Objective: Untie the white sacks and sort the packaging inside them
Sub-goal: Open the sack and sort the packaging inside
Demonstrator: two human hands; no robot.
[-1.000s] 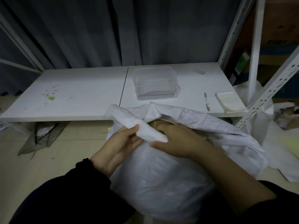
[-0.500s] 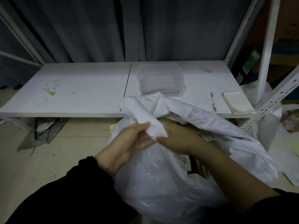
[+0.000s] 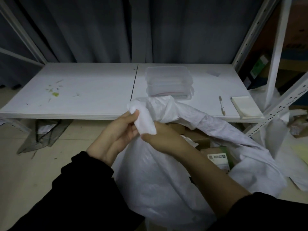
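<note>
White plastic fabric, thin and floppy: the white sack [image 3: 166,180] stands on the floor just near of the low shelf [image 3: 83,97], bulky with cardboard boxes [image 3: 215,152]. The left hand [image 3: 116,135] pinches its twisted neck and the right hand [image 3: 163,139] grips it just beside. That neck looks the surest hold.

Dim, bluish, flat light; wide-angle bending at edges.
</note>
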